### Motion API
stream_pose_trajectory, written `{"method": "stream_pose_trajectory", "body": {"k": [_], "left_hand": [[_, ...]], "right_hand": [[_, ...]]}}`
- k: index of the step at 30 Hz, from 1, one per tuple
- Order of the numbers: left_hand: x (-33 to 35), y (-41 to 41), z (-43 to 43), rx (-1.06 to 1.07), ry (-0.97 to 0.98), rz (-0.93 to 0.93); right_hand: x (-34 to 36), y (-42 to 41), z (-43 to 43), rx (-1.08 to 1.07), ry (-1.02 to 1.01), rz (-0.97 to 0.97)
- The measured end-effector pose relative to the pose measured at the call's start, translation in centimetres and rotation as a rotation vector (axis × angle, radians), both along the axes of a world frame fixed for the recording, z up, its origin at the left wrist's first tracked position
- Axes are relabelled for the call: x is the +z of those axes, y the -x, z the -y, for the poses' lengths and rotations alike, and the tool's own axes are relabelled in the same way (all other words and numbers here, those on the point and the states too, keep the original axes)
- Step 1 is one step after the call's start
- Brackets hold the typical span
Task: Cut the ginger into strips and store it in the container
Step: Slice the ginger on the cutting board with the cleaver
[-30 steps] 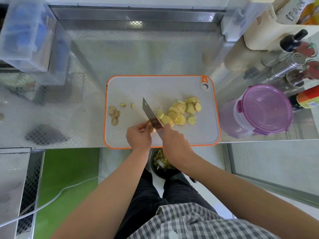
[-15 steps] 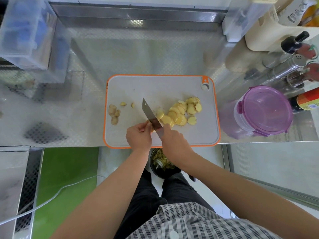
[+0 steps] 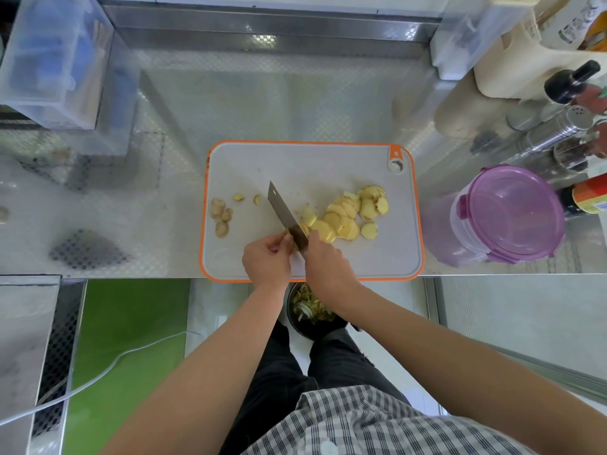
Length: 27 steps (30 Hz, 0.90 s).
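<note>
Head view: right hand is wrapped around the knife handle, blade angled across the cutting board. Left hand curls its fingers onto a small ginger stub right against the blade, probably to steady it and keep fingertips clear. Cut ginger slices pile just right of the blade, out of the cutting path; scraps sit apart at left. The lidded purple container stands beside the board, handy for loading. No strips yet.

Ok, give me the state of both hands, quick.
Left hand: pinches the ginger piece.
Right hand: grips the knife.
</note>
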<state>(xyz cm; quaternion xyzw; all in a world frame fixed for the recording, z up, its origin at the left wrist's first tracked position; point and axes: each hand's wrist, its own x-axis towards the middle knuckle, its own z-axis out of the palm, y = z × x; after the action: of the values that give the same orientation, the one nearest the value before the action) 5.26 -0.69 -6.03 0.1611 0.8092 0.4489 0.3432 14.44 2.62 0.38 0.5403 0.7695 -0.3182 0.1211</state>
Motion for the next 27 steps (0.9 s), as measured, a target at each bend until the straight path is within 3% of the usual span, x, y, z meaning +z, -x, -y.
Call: {"method": "stream_pose_trajectory", "body": {"k": [10, 27], "left_hand": [[0.7, 0.1, 0.1, 0.095, -0.094, 0.242], [0.9, -0.6, 0.2, 0.094, -0.113, 0.177]], "right_hand": [[0.1, -1.1, -1.1, -0.074, -0.019, -0.168], [1.7, -1.6, 0.0, -0.019, -0.021, -0.072]]}}
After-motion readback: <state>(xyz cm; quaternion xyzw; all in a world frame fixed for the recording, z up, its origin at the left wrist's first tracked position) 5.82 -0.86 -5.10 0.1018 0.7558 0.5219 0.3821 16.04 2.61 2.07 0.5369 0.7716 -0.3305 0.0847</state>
